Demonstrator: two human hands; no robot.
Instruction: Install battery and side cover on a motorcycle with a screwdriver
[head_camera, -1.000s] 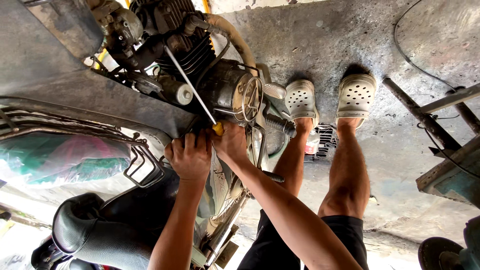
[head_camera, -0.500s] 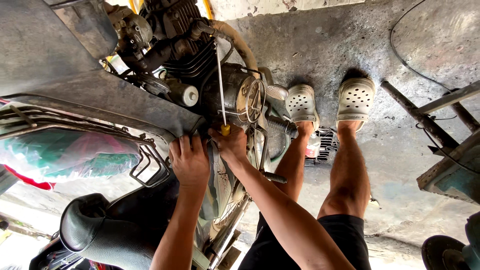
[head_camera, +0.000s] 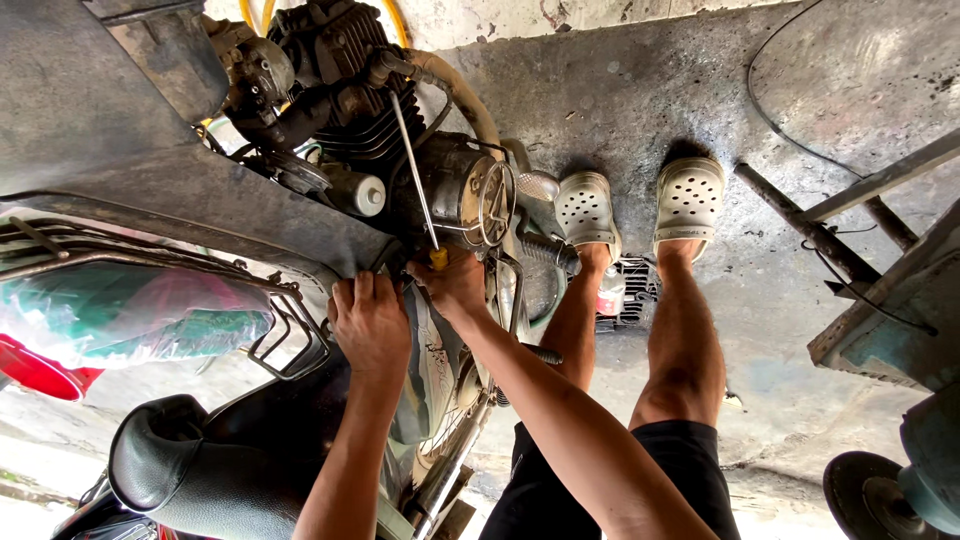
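Observation:
A motorcycle lies under me with its dark finned engine (head_camera: 350, 110) and round side cover (head_camera: 485, 205) exposed. My right hand (head_camera: 455, 285) grips the yellow handle of a long screwdriver (head_camera: 418, 180), whose thin shaft points up across the engine toward its top. My left hand (head_camera: 370, 320) presses flat, fingers together, on the grey body panel (head_camera: 200, 195) just beside the screwdriver hand. My legs and white perforated clogs (head_camera: 640, 205) stand on the concrete to the right of the engine.
A black seat (head_camera: 190, 470) lies at the lower left, with a wire rack over a green plastic bag (head_camera: 120, 310) and a red lamp (head_camera: 35, 370). A metal frame (head_camera: 860, 230) and a wheel (head_camera: 880, 495) stand at the right. A thin cable (head_camera: 770, 110) trails over stained concrete.
The screwdriver shaft has swung from leaning left to nearly upright over the engine. My right hand stays at its handle; my left hand has kept its place on the panel.

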